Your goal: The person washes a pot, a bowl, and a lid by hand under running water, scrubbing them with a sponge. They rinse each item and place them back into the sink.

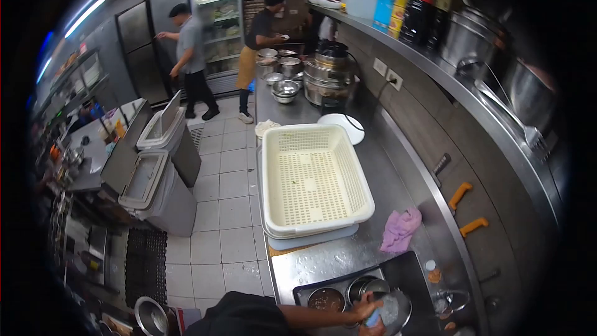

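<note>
At the bottom of the view, my left hand (365, 308) reaches over the sink (407, 267) with its fingers closed at the near side of a round metal pan (398, 312). Just below it is my right hand (373, 328), partly cut off by the frame edge. A light-blue sponge-like piece (373, 318) shows between the two hands, against the pan; my right hand seems closed on it. Beside them in the sink stand a pot with brownish liquid (326, 300) and another metal pot (368, 286).
A white perforated basket (314, 180) sits on the steel counter, near a pink cloth (401, 230). Orange-handled knives (460, 196) hang on the wall. Stacked steamers (326, 78) stand farther back. Lidded bins (149, 177) line the aisle; two people (189, 56) stand beyond.
</note>
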Demonstrator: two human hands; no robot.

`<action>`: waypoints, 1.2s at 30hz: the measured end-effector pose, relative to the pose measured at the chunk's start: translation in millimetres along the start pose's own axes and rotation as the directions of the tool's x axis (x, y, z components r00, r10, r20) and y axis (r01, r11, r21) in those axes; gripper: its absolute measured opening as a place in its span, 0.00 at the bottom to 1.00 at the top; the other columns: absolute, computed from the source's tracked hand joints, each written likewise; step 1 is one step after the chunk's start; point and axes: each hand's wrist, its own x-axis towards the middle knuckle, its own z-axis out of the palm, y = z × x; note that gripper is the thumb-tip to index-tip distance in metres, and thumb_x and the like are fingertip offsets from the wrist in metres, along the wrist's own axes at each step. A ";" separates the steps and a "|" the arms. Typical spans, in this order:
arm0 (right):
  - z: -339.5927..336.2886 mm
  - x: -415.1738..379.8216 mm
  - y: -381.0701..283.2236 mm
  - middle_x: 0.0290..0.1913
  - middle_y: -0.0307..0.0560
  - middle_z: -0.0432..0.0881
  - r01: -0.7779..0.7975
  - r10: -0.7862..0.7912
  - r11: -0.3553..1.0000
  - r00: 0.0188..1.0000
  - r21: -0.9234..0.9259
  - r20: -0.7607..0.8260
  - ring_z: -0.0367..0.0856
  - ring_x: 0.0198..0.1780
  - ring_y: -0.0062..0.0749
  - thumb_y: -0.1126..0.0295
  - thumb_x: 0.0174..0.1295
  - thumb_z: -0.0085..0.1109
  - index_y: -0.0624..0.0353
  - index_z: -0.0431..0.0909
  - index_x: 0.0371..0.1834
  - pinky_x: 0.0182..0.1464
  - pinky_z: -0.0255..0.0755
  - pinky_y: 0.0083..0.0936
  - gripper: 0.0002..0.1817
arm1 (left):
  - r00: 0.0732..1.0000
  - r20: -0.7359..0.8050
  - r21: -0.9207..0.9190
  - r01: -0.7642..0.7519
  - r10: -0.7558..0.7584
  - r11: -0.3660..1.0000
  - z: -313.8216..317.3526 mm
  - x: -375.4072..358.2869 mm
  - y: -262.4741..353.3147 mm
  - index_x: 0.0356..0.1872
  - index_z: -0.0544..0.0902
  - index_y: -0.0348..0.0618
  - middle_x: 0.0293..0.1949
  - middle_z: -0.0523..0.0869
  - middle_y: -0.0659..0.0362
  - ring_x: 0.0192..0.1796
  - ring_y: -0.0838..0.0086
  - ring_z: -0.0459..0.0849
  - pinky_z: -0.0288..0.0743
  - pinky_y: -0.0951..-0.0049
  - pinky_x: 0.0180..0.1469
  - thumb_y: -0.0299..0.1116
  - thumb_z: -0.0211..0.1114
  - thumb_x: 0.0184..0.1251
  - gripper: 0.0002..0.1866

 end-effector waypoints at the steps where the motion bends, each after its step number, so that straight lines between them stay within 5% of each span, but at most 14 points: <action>1: 0.5 1.7 -2.0 0.33 0.60 0.80 0.016 -0.015 0.999 1.000 0.032 -0.024 0.79 0.38 0.55 0.68 0.56 0.62 0.61 0.79 0.35 0.43 0.72 0.46 0.08 | 0.991 0.106 -0.161 -0.061 0.079 0.985 1.6 37.6 -27.8 0.74 0.56 0.49 0.65 0.73 0.47 0.68 0.56 0.71 0.66 0.62 0.67 0.65 0.67 0.56 0.51; 6: 9.7 0.4 47.4 0.36 0.50 0.86 0.153 -0.161 0.984 0.983 -0.091 -0.091 0.86 0.39 0.45 0.69 0.50 0.65 0.53 0.85 0.41 0.41 0.78 0.41 0.13 | 0.746 0.488 0.412 -0.654 0.453 0.634 -36.3 19.6 66.6 0.73 0.59 0.45 0.67 0.71 0.44 0.71 0.47 0.68 0.60 0.52 0.72 0.58 0.72 0.48 0.53; 9: -42.7 37.1 -22.0 0.37 0.54 0.84 -0.057 0.078 0.995 0.959 0.084 -0.272 0.84 0.40 0.52 0.70 0.37 0.74 0.58 0.81 0.47 0.43 0.78 0.42 0.27 | 0.890 0.265 -0.080 -0.362 0.370 0.929 -22.2 -34.4 106.1 0.72 0.58 0.43 0.62 0.74 0.42 0.63 0.55 0.75 0.69 0.57 0.65 0.43 0.75 0.49 0.50; 10: -47.3 50.0 -39.3 0.37 0.56 0.84 -0.076 0.174 0.959 0.917 0.273 -0.359 0.83 0.40 0.55 0.71 0.34 0.74 0.58 0.81 0.46 0.44 0.77 0.44 0.28 | 0.803 0.114 0.110 -0.595 0.584 0.796 -9.0 4.3 43.7 0.73 0.57 0.45 0.59 0.75 0.45 0.57 0.62 0.77 0.73 0.63 0.58 0.42 0.72 0.53 0.47; 11: -53.5 56.9 -55.4 0.38 0.58 0.84 -0.180 0.269 0.940 0.914 0.291 -0.303 0.83 0.41 0.57 0.72 0.37 0.71 0.62 0.80 0.47 0.45 0.77 0.45 0.27 | 0.918 0.154 -0.389 -0.283 0.365 0.877 -4.2 -23.1 39.1 0.73 0.55 0.45 0.58 0.75 0.49 0.53 0.65 0.77 0.72 0.68 0.56 0.40 0.68 0.58 0.44; 15: -34.6 27.1 -30.3 0.41 0.54 0.86 0.040 -0.060 0.997 0.935 -0.063 -0.350 0.85 0.44 0.46 0.70 0.44 0.68 0.59 0.82 0.48 0.45 0.78 0.41 0.23 | 0.846 0.349 -0.014 -0.425 0.403 0.905 -30.1 47.4 15.5 0.73 0.57 0.47 0.65 0.70 0.44 0.64 0.57 0.70 0.65 0.59 0.67 0.39 0.64 0.59 0.41; 16: 63.6 -0.2 43.5 0.42 0.51 0.86 -0.168 0.304 0.806 0.940 0.568 -0.153 0.85 0.46 0.43 0.72 0.47 0.68 0.56 0.83 0.46 0.49 0.77 0.40 0.19 | 0.783 0.446 0.212 -0.563 0.433 0.799 -33.7 26.4 53.5 0.73 0.57 0.47 0.66 0.69 0.40 0.66 0.52 0.67 0.63 0.56 0.69 0.39 0.66 0.57 0.42; 17: -7.1 -2.8 28.2 0.42 0.51 0.86 -0.021 -0.001 0.988 0.990 -0.155 -0.144 0.84 0.47 0.45 0.71 0.50 0.67 0.56 0.82 0.46 0.51 0.77 0.38 0.18 | 0.723 0.551 0.404 -0.669 0.418 0.624 -34.2 -12.0 98.0 0.73 0.57 0.48 0.67 0.68 0.37 0.69 0.46 0.64 0.61 0.54 0.70 0.40 0.67 0.56 0.43; 18: -21.5 1.0 34.9 0.40 0.50 0.85 0.016 -0.046 0.987 0.982 -0.163 -0.183 0.84 0.45 0.46 0.71 0.48 0.68 0.56 0.82 0.46 0.48 0.77 0.38 0.19 | 0.728 0.590 0.455 -0.657 0.349 0.601 -24.3 -31.4 120.0 0.74 0.56 0.49 0.70 0.63 0.36 0.70 0.40 0.62 0.58 0.51 0.72 0.40 0.69 0.53 0.46; 22: -41.7 32.6 -2.3 0.36 0.52 0.84 0.039 0.038 0.989 0.864 0.142 -0.502 0.84 0.40 0.51 0.70 0.45 0.69 0.57 0.81 0.46 0.43 0.78 0.39 0.21 | 0.774 0.310 -0.054 -0.566 0.553 0.823 1.7 -20.6 77.7 0.75 0.52 0.42 0.71 0.60 0.45 0.70 0.52 0.63 0.56 0.59 0.72 0.38 0.65 0.58 0.45; 25: -35.2 43.7 -32.0 0.41 0.56 0.84 -0.235 0.293 0.930 0.938 0.281 -0.185 0.83 0.42 0.56 0.70 0.42 0.71 0.59 0.78 0.50 0.44 0.78 0.41 0.27 | 0.879 0.210 -0.464 -0.295 0.427 0.835 10.1 12.4 -0.1 0.76 0.52 0.41 0.71 0.60 0.49 0.71 0.60 0.61 0.54 0.63 0.73 0.37 0.61 0.58 0.44; 30: -37.5 1.0 11.6 0.53 0.57 0.81 0.046 -0.045 0.999 0.996 0.006 -0.079 0.77 0.58 0.49 0.32 0.59 0.55 0.65 0.77 0.54 0.64 0.62 0.46 0.42 | 0.686 0.474 0.142 -0.679 0.553 0.720 -20.3 1.2 57.7 0.75 0.58 0.45 0.67 0.65 0.41 0.68 0.51 0.65 0.58 0.61 0.71 0.32 0.60 0.54 0.42; 33: -49.6 16.5 30.9 0.54 0.55 0.81 -0.123 0.114 0.992 0.970 0.028 0.214 0.76 0.58 0.46 0.36 0.63 0.52 0.63 0.79 0.53 0.65 0.60 0.42 0.37 | 0.636 0.513 0.313 -0.764 0.576 0.565 -13.3 -22.4 92.1 0.74 0.60 0.50 0.61 0.69 0.39 0.63 0.47 0.68 0.61 0.59 0.68 0.31 0.64 0.52 0.43; 36: -41.0 32.3 29.9 0.53 0.56 0.81 -0.113 0.121 0.971 0.992 -0.212 0.023 0.75 0.56 0.44 0.49 0.67 0.52 0.60 0.81 0.49 0.63 0.60 0.39 0.24 | 0.624 0.514 0.352 -0.779 0.589 0.518 -5.9 -29.7 106.8 0.74 0.62 0.53 0.56 0.71 0.39 0.59 0.47 0.71 0.65 0.56 0.65 0.35 0.69 0.51 0.44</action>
